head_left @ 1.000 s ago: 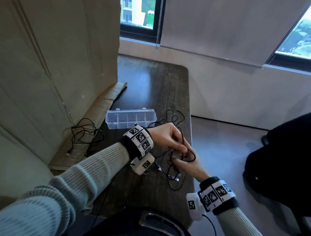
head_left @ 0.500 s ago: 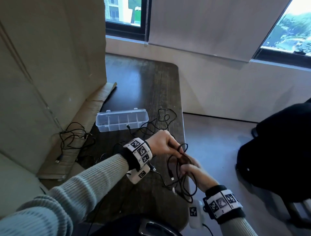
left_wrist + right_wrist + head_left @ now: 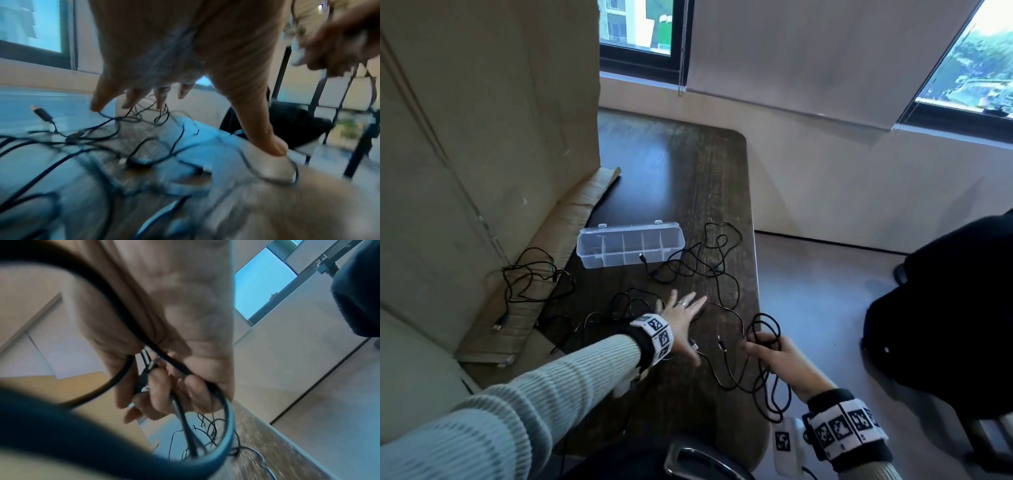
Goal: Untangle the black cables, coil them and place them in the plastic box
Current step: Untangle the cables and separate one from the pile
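At lower right of the head view, the right hand (image 3: 784, 359) curls its fingers round a coiled cable (image 3: 767, 329), loops hanging below the fist. Left of it, the left hand (image 3: 683, 322) is spread flat, fingers straight, over loose cables (image 3: 709, 267) on the table (image 3: 688, 178). At frame centre sits the box (image 3: 630, 248), lid open. More cable (image 3: 534, 277) lies on cardboard (image 3: 524, 308) at left.
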### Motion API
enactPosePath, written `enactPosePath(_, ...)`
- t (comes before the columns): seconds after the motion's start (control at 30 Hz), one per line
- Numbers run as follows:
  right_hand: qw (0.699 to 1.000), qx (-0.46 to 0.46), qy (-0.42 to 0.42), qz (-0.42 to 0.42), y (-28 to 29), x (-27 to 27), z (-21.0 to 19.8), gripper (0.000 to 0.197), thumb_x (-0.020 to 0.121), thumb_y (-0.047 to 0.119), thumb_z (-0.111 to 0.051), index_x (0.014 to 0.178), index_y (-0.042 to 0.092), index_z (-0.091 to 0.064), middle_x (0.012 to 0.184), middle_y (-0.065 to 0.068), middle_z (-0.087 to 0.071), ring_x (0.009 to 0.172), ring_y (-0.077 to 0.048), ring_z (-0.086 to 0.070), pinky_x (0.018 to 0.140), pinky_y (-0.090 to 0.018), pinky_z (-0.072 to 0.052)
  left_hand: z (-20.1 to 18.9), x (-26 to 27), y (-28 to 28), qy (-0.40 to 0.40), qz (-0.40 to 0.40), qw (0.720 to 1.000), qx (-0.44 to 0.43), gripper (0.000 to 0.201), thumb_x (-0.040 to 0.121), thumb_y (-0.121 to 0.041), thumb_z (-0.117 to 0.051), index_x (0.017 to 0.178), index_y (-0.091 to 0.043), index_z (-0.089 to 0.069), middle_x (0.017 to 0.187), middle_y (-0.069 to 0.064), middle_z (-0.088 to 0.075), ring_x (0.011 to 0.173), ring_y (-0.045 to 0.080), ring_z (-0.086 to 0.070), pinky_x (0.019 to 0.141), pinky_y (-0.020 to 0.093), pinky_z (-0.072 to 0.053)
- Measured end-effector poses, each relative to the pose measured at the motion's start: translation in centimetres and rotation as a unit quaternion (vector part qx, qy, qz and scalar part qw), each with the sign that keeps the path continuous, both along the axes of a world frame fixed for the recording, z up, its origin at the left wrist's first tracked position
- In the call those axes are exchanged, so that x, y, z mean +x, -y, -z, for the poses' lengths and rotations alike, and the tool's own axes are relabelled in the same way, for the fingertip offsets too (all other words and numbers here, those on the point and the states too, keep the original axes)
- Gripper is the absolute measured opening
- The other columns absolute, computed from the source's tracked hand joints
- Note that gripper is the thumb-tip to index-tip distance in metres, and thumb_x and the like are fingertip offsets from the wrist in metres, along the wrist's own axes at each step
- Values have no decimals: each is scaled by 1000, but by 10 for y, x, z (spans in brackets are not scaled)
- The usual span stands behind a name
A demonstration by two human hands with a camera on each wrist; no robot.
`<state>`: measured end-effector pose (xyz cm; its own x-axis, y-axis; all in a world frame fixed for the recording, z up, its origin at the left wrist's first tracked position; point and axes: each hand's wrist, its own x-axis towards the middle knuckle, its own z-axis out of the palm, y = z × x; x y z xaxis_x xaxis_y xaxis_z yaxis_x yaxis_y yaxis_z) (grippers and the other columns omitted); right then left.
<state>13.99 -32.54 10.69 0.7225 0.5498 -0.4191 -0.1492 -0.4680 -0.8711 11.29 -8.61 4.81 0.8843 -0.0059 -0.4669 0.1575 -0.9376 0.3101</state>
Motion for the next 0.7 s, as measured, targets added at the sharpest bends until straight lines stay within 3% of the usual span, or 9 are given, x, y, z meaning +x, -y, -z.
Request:
enactPosePath(0.03,1000,2,-5,-15,3,0,-8,11,93,16,-61,94,14,-73,84,11,-72,82,0,-63,71,-10,-43,13,-5,-5,-43,14,998,41,138,52,-58,-84,150,-35,11,161,-5,9,145,39,12,110,68,-1)
enactPosePath(0.1,999,17,-16,-49,9,0,-26,13,94,14,-60,93,13,-73,79,12,-71,70,6,-60,64,-10,-43,34,-15,-12,-92,36,993,65,127,62,-49,-83,150,-37,8,161,-4,4,145,43,3,107,70,-12)
enactPosePath(0.2,997,57,-2,-59,13,3,-53,15,94,8,-56,96,3,-70,64,11,-61,56,2,-52,55,-13,-41,47,-29,-16,-59,27,994,84,91,75,-33,-77,147,-39,-21,150,-6,-26,135,32,-26,103,47,-39)
enactPosePath(0.3,994,103,27,-28,16,9,-68,18,94,8,-55,99,-2,-68,57,10,-49,54,-5,-44,55,-14,-35,50,-36,-19,-18,3,998,58,45,86,-13,-61,124,-35,-52,132,-4,-44,125,29,-39,95,39,-48)
enactPosePath(0.37,992,117,36,-15,16,14,-71,17,94,10,-55,99,0,-69,58,7,-45,55,-8,-40,57,-18,-34,52,-37,-25,6,-47,999,16,34,84,-3,-51,99,-29,-67,127,0,-53,124,25,-48,94,35,-48)
enactPosePath(0.43,993,109,33,-16,14,17,-71,16,94,11,-58,98,0,-69,59,6,-47,57,-8,-42,58,-21,-36,47,-36,-33,45,-114,992,-31,31,80,-1,-49,81,-24,-70,112,3,-63,121,19,-53,95,28,-45)
enactPosePath(0.53,994,73,14,-83,10,17,-65,10,90,8,-64,87,0,-68,65,4,-58,63,-8,-53,62,-19,-43,11,-33,-49,124,-198,968,-91,28,82,-2,-54,89,-19,-75,99,4,-69,96,17,-63,86,20,-44)
enactPosePath(0.6,987,43,-18,-151,1,13,-58,2,86,7,-68,85,7,-69,75,1,-66,72,-7,-61,67,-19,-47,-18,-31,-63,163,-250,946,-125,25,84,-4,-56,90,-20,-74,97,0,-71,68,6,-59,65,14,-45)
enactPosePath(0.7,977,36,-77,-194,-16,14,-35,19,78,13,-78,95,12,-70,84,-2,-67,76,-13,-63,69,-23,-51,-48,-32,-82,194,-306,915,-177,13,86,-13,-64,86,-23,-73,89,-3,-70,57,8,-56,49,10,-42)
